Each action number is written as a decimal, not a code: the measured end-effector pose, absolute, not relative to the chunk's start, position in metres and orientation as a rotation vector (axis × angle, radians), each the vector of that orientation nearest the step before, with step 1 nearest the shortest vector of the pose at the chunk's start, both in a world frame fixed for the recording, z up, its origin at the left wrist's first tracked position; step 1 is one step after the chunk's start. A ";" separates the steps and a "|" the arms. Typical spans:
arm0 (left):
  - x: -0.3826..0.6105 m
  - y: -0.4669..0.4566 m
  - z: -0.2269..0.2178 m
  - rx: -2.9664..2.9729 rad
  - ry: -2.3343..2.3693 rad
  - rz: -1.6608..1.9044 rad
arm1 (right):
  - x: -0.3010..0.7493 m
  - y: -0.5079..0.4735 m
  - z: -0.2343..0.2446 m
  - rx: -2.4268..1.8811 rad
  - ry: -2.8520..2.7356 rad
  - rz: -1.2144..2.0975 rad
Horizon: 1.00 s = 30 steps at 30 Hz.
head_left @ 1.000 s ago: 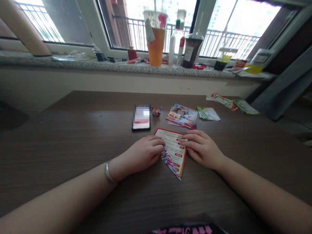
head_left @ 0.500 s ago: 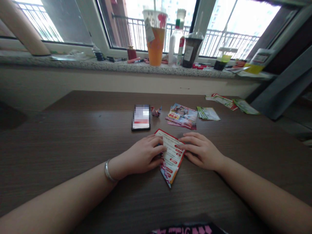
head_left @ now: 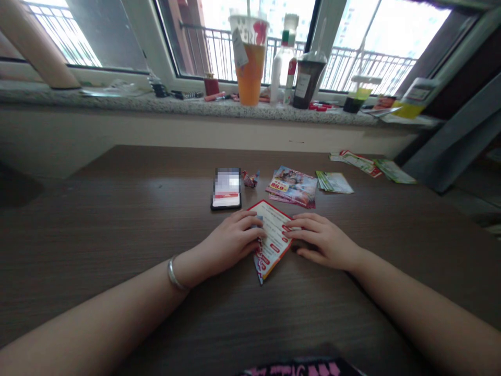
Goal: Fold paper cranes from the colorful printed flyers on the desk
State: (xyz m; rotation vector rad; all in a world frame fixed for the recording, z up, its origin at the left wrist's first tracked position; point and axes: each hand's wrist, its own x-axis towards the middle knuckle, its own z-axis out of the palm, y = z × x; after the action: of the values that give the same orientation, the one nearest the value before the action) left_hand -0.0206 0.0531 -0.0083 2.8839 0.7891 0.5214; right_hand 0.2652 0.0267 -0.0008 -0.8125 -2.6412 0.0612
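Observation:
A folded paper flyer (head_left: pixel 274 230), kite-shaped with a red border and red printed labels, lies on the table between my hands. Its narrow point faces me. My left hand (head_left: pixel 230 236), with a silver bangle at the wrist, rests its slightly bent fingers over the flyer's left edge and hides part of it. On the opposite side, the spread fingers of my right hand (head_left: pixel 323 239) touch the right corner from above. Just beyond the flyer sits a small folded paper figure (head_left: pixel 250 179), beside a phone (head_left: pixel 226 189) with a lit, blurred screen.
A stack of colourful flyers (head_left: pixel 293 187) lies behind my hands, with green leaflets (head_left: pixel 334 183) to its right and more leaflets (head_left: pixel 362 163) farther back. On the windowsill (head_left: pixel 176 106) stand a tall orange drink cup (head_left: pixel 249 73), a dark drink cup (head_left: pixel 307 81) and bottles.
The flyer has turned somewhat and shifted up and left, so its narrow point sits farther from me. My fingers moved slightly with it; the phone and stacks stayed put.

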 end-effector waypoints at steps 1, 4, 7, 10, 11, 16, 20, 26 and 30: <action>-0.021 0.054 -0.009 2.882 0.799 0.527 | 0.266 0.027 -0.001 -0.812 -2.641 0.053; -0.020 0.054 -0.008 2.879 0.777 0.535 | 0.267 0.029 -0.004 -0.823 -2.621 0.026; -0.020 0.054 -0.005 2.848 0.729 0.527 | 0.268 0.030 -0.007 -0.825 -2.605 0.015; -0.020 0.052 -0.002 2.802 0.693 0.480 | 0.268 0.031 -0.009 -0.822 -2.602 0.019; -0.021 0.051 -0.001 2.793 0.684 0.462 | 0.268 0.030 -0.009 -0.824 -2.602 0.023; -0.021 0.049 0.001 2.781 0.669 0.393 | 0.267 0.031 -0.009 -0.930 -2.563 -0.022; -0.022 0.050 -0.003 2.769 0.674 0.394 | 0.269 0.032 -0.010 -0.859 -2.584 -0.061; -0.022 0.058 -0.014 2.738 0.741 0.505 | 0.268 0.025 -0.006 -0.778 -2.601 -0.021; -0.021 0.060 -0.016 2.734 0.705 0.527 | 0.262 0.019 -0.004 -0.749 -2.627 0.103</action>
State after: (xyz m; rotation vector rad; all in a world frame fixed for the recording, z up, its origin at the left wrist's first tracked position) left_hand -0.0213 0.0598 -0.0159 2.7343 0.7051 0.5274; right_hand 0.2619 0.0190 -0.0037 -0.7485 -2.6271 0.1034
